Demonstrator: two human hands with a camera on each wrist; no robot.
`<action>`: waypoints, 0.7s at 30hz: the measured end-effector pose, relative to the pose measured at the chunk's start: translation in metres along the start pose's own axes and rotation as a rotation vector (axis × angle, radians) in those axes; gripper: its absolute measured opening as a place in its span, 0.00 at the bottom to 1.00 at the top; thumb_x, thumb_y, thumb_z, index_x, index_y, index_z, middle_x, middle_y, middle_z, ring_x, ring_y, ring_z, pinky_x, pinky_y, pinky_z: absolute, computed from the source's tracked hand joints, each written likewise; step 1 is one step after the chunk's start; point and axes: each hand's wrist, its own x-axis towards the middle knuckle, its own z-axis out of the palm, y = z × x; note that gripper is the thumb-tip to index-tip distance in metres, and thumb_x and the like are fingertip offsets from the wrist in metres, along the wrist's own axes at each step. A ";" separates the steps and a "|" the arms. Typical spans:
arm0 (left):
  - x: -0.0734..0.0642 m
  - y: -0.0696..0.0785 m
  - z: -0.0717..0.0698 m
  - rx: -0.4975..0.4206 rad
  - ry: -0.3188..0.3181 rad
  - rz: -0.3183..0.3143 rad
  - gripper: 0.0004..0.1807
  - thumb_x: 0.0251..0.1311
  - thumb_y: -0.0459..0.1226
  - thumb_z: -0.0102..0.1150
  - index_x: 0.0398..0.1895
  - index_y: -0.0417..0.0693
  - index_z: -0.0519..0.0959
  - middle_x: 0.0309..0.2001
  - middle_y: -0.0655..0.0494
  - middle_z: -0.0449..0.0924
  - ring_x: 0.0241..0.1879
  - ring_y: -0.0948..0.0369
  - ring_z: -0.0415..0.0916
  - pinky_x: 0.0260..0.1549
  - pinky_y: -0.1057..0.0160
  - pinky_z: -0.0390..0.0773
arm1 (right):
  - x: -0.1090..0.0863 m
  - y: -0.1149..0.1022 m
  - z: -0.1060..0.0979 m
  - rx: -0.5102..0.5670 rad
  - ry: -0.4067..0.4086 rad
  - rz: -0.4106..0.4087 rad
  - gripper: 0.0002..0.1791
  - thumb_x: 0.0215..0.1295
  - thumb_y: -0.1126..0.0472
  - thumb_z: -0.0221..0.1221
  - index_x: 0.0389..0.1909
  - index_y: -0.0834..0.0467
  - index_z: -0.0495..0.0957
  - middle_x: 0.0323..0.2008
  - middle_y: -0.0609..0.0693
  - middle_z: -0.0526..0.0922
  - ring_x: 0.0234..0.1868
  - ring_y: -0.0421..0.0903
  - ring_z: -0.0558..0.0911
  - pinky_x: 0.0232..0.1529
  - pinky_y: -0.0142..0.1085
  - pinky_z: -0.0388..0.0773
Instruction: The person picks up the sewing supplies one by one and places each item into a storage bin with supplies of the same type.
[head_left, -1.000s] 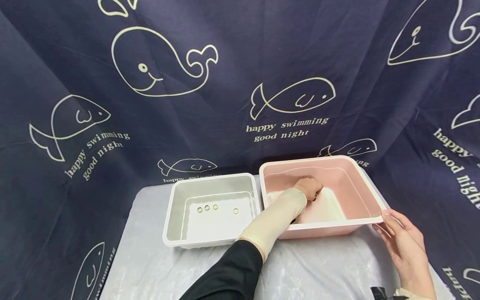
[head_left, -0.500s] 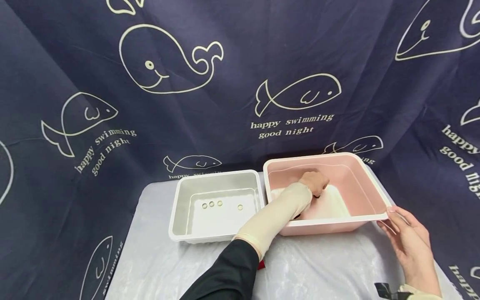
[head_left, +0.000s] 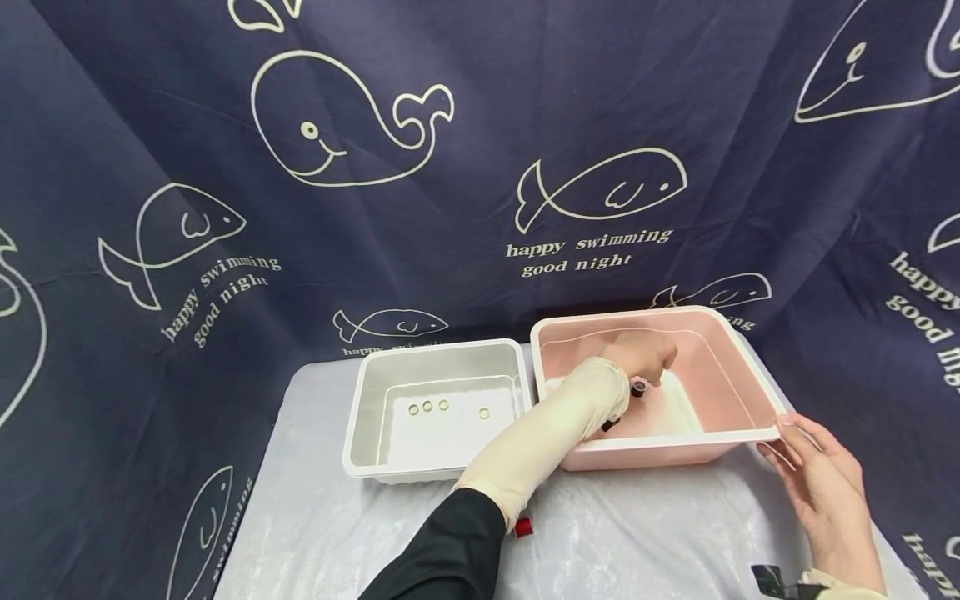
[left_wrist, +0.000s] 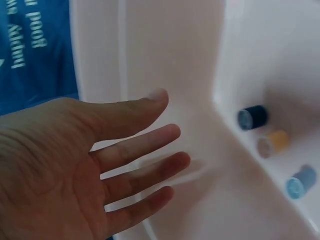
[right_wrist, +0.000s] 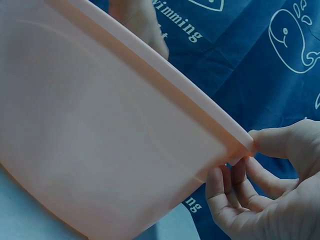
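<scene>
My left hand (head_left: 639, 353) reaches down inside the pink plastic bin (head_left: 720, 367). In the left wrist view its fingers are spread and loosely straight, with nothing between them. Beside that hand, by the bin's lower edge, three small spools that look like thread (left_wrist: 272, 144) lie on their sides: dark navy, yellow and light blue. My right hand (head_left: 821, 475) pinches the rim of the pink bin at its front right corner. The right wrist view shows the thumb over the rim and the curled fingers beneath.
A light grey bin (head_left: 352, 417) stands left of the pink one, holding several small pale round pieces (head_left: 443, 406). Near my left sleeve a small red thing (head_left: 523, 527) lies on the white-covered table (head_left: 600, 533). A navy fish-print curtain (head_left: 465, 225) hangs behind.
My left hand has shifted slightly to the right inside the pink bin. The small red thing has come into sight beside the sleeve. My right hand keeps its hold on the rim.
</scene>
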 end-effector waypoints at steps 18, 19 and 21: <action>-0.038 0.003 -0.039 -0.073 0.028 0.027 0.24 0.63 0.47 0.73 0.62 0.70 0.78 0.56 0.74 0.82 0.51 0.71 0.77 0.49 0.70 0.76 | 0.001 0.000 -0.003 0.016 -0.011 -0.005 0.12 0.73 0.71 0.60 0.41 0.54 0.89 0.36 0.45 0.90 0.37 0.40 0.91 0.35 0.34 0.89; -0.041 0.002 -0.041 -0.083 0.039 0.034 0.24 0.63 0.46 0.74 0.62 0.69 0.78 0.56 0.73 0.82 0.51 0.72 0.77 0.48 0.69 0.76 | 0.001 0.000 -0.003 0.017 -0.009 -0.005 0.12 0.73 0.71 0.60 0.41 0.54 0.89 0.36 0.45 0.90 0.37 0.40 0.91 0.35 0.34 0.89; -0.046 0.001 -0.043 -0.103 0.056 0.042 0.25 0.63 0.46 0.74 0.62 0.69 0.78 0.57 0.73 0.81 0.51 0.72 0.77 0.47 0.69 0.76 | 0.000 0.000 -0.003 0.020 -0.009 -0.007 0.12 0.72 0.71 0.60 0.41 0.54 0.89 0.36 0.45 0.89 0.37 0.41 0.91 0.36 0.34 0.89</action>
